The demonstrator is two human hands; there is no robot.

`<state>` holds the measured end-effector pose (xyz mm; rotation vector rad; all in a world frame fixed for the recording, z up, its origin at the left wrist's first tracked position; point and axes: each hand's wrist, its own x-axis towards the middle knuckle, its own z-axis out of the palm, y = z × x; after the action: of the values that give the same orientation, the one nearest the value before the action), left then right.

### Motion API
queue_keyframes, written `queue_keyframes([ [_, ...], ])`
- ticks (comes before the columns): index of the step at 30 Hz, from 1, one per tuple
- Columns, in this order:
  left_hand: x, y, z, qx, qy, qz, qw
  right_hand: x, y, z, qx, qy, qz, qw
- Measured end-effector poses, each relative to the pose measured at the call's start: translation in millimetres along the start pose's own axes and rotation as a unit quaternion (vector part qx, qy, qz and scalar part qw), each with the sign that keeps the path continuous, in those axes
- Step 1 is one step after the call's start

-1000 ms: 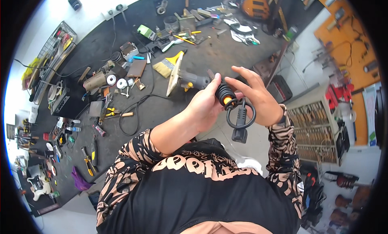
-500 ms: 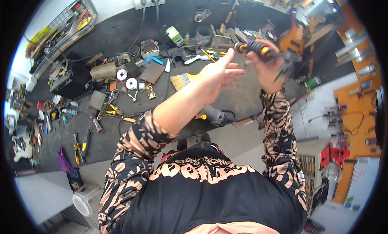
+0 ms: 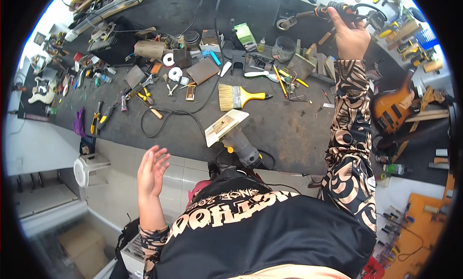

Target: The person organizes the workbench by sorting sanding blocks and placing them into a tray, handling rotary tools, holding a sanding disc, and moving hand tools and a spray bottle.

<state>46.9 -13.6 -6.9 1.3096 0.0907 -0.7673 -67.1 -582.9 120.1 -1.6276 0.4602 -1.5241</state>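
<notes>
My right hand (image 3: pixel 351 38) is raised at the upper right, closed around a black-and-orange hand tool (image 3: pixel 322 12) with its dark cord and plug bundled. Its dark tip points left, over the back of the bench. My left hand (image 3: pixel 153 170) hangs beside the bench's front edge, fingers apart and holding nothing. Between my arms, a grey power tool (image 3: pixel 241 146) with a pale square base plate (image 3: pixel 225 127) lies at the front of the dark bench (image 3: pixel 289 134). A yellow-handled paintbrush (image 3: pixel 236 97) lies behind it.
Blocks, spools (image 3: pixel 175 74), pliers (image 3: pixel 144 96) and cables crowd the bench's back and left. An orange sunburst guitar (image 3: pixel 392 108) lies at the right. A wire shelf (image 3: pixel 96 6) hangs at the back left; a white plastic stool (image 3: pixel 87 170) stands below left.
My hands have separated: the right lifted the cord-wrapped tool to the upper right, while the left let go and dropped back to the lower left. The view has shifted too.
</notes>
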Motion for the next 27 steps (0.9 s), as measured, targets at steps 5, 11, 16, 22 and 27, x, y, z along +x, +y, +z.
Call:
queue_keyframes([
  [5,-34,-34,-16,-0.046,0.078,-0.012,0.996,-1,-15,-3,-0.051,-0.012,-0.057,0.997],
  [11,-43,-47,-14,-0.065,0.102,-0.013,0.993,-8,-20,8,0.043,-0.052,-0.021,0.998],
  [16,-42,-44,-12,-0.061,0.092,-0.01,0.994,-3,-3,13,0.021,-0.059,-0.001,0.998],
  [22,-52,-47,-18,-0.078,0.108,-0.005,0.991,5,-23,-2,0.035,-0.102,-0.018,0.994],
  [27,-51,-50,-22,-0.079,0.11,-0.01,0.991,5,-12,7,0.008,-0.105,0.011,0.994],
])
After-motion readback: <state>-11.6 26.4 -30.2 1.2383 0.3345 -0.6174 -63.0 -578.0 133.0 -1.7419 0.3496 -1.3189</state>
